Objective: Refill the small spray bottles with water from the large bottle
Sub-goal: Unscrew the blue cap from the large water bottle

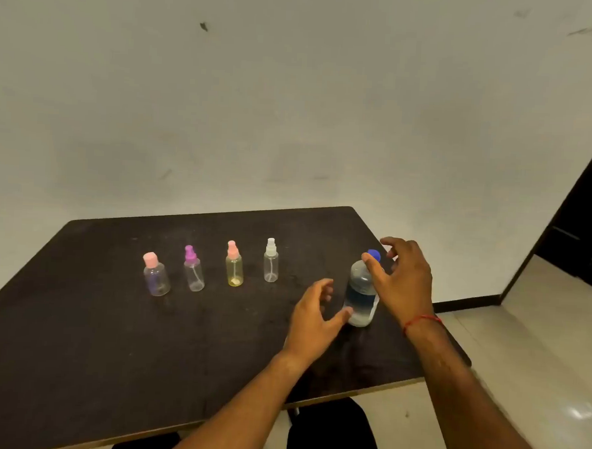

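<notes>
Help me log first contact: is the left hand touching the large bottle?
Cannot tell. In the head view the thumb tip of the left hand overlaps the lower edge of the large bottle, but blur hides any contact or gap.

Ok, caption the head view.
Left hand and right hand flank the capped water bottle; four small bottles stand alongside.

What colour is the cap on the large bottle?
Blue, seen in the head view: the cap tops the large bottle beside the right hand.

surface coloured dark brown, pink-capped bottle, purple-topped bottle, yellow-tinted bottle, white-topped bottle, large bottle capped in blue, wrist thread dyed red
</notes>
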### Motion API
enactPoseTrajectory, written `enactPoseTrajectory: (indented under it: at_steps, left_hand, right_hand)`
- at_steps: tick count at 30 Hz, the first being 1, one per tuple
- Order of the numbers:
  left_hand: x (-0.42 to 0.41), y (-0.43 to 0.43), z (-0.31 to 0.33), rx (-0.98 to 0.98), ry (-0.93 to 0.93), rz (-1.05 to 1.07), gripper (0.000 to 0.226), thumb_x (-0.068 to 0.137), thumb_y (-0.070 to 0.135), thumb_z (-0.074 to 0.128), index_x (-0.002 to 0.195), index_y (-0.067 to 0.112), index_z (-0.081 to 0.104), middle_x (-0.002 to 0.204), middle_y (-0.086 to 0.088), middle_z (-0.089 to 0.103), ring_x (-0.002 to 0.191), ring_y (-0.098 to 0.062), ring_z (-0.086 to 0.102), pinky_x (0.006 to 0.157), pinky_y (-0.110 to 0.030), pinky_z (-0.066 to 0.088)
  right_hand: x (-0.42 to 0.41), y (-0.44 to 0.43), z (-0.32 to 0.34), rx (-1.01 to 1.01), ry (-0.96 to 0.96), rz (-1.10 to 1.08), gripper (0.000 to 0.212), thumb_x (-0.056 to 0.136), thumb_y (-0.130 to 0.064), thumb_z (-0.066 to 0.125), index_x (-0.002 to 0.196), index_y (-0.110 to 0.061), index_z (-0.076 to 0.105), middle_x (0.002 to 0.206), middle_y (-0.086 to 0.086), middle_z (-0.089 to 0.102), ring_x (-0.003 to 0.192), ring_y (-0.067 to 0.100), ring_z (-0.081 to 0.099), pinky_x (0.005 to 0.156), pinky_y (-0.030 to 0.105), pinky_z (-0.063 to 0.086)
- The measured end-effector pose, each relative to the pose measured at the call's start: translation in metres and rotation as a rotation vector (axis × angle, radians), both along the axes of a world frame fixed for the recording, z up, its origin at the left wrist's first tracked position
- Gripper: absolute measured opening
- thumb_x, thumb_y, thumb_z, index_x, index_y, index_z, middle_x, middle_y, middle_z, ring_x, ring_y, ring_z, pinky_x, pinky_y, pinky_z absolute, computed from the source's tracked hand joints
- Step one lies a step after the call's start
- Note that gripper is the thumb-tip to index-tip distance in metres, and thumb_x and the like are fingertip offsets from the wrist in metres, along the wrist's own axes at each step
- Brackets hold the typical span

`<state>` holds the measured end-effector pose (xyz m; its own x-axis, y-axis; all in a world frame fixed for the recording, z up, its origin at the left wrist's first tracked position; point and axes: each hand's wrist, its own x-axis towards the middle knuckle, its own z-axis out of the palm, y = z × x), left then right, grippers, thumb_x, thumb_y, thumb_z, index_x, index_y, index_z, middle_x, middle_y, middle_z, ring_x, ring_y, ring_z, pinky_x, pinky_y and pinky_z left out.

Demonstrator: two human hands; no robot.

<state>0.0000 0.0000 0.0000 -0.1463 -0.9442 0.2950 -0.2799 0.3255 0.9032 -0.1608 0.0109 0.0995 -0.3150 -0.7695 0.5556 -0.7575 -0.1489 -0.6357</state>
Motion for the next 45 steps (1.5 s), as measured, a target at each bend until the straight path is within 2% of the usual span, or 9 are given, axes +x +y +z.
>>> enactPoseTrajectory:
  at_steps: [4, 7, 20, 27, 31, 34, 37, 42, 45]
  left_hand:
    - [-0.025, -0.013, 0.009, 0.056, -0.039, -0.084, 0.083, 0.078, 0.047, 0.084, 0.147, 0.028, 0.043, 0.144, 0.013, 0.052, 0.128, -0.003, 0.051, 0.105, -0.022, 0.046]
    - [-0.037, -0.022, 0.008, 0.063, -0.006, -0.123, 0.076, 0.075, 0.046, 0.086, 0.14, 0.032, 0.048, 0.137, 0.014, 0.058, 0.123, -0.002, 0.055, 0.1, -0.016, 0.048]
    - [-0.002, -0.048, 0.009, 0.041, -0.036, -0.076, 0.066, 0.074, 0.04, 0.088, 0.13, 0.029, 0.057, 0.119, 0.013, 0.068, 0.112, -0.004, 0.064, 0.097, -0.025, 0.054]
    - [0.007, -0.049, 0.009, 0.05, -0.049, -0.056, 0.064, 0.074, 0.038, 0.088, 0.13, 0.03, 0.057, 0.115, 0.017, 0.067, 0.105, 0.005, 0.061, 0.089, -0.011, 0.048]
    - [0.006, -0.048, 0.009, 0.054, -0.042, -0.052, 0.062, 0.074, 0.039, 0.087, 0.129, 0.03, 0.058, 0.117, 0.016, 0.068, 0.108, 0.002, 0.062, 0.093, -0.016, 0.05]
    - [0.006, -0.048, 0.008, 0.041, -0.042, -0.051, 0.063, 0.075, 0.039, 0.087, 0.13, 0.028, 0.058, 0.118, 0.013, 0.069, 0.111, -0.002, 0.063, 0.096, -0.023, 0.053]
    - [0.006, -0.048, 0.008, 0.036, -0.055, -0.048, 0.062, 0.075, 0.038, 0.086, 0.13, 0.028, 0.058, 0.118, 0.013, 0.069, 0.111, -0.003, 0.064, 0.097, -0.025, 0.054]
    - [0.007, -0.047, 0.009, 0.05, -0.062, -0.048, 0.064, 0.076, 0.038, 0.086, 0.132, 0.032, 0.056, 0.119, 0.017, 0.066, 0.108, 0.004, 0.061, 0.091, -0.012, 0.047]
    - [0.007, -0.046, 0.01, 0.059, -0.071, -0.054, 0.062, 0.076, 0.038, 0.086, 0.13, 0.031, 0.056, 0.119, 0.019, 0.065, 0.107, 0.006, 0.06, 0.091, -0.01, 0.046]
  right_hand:
    - [-0.003, -0.008, 0.004, 0.104, 0.025, 0.015, 0.035, 0.083, -0.035, 0.074, 0.113, -0.018, 0.065, 0.109, 0.004, 0.065, 0.088, 0.012, 0.057, 0.079, 0.021, 0.048]
    - [-0.003, -0.012, 0.0, 0.12, 0.021, 0.005, 0.035, 0.082, -0.034, 0.076, 0.111, -0.016, 0.067, 0.104, 0.005, 0.067, 0.086, 0.013, 0.058, 0.082, 0.022, 0.048]
    - [0.029, -0.045, 0.002, 0.18, -0.014, 0.109, 0.027, 0.079, -0.033, 0.079, 0.101, -0.022, 0.067, 0.089, -0.009, 0.06, 0.076, 0.007, 0.056, 0.072, 0.012, 0.043]
    - [0.032, -0.053, 0.007, 0.257, 0.003, 0.279, 0.036, 0.083, -0.004, 0.068, 0.112, -0.025, 0.066, 0.113, -0.005, 0.064, 0.102, 0.009, 0.055, 0.093, 0.023, 0.046]
    - [0.033, -0.05, 0.01, 0.247, -0.015, 0.266, 0.049, 0.082, -0.024, 0.076, 0.126, -0.028, 0.057, 0.106, -0.008, 0.061, 0.096, 0.007, 0.056, 0.088, 0.023, 0.047]
    - [0.038, -0.051, 0.014, 0.224, 0.039, 0.162, 0.036, 0.078, -0.04, 0.078, 0.105, -0.025, 0.059, 0.094, -0.008, 0.059, 0.083, 0.01, 0.056, 0.074, 0.018, 0.045]
    - [0.039, -0.051, 0.017, 0.246, 0.072, 0.17, 0.022, 0.08, -0.029, 0.077, 0.095, -0.024, 0.062, 0.095, -0.004, 0.06, 0.086, 0.012, 0.058, 0.076, 0.022, 0.049]
    - [0.034, -0.045, 0.022, 0.288, -0.02, 0.329, 0.047, 0.08, 0.007, 0.065, 0.114, -0.026, 0.065, 0.11, -0.007, 0.062, 0.102, 0.008, 0.057, 0.096, 0.026, 0.049]
    - [0.037, -0.044, 0.022, 0.294, -0.019, 0.326, 0.051, 0.081, -0.009, 0.073, 0.128, -0.024, 0.057, 0.117, -0.004, 0.059, 0.107, 0.01, 0.056, 0.095, 0.026, 0.048]
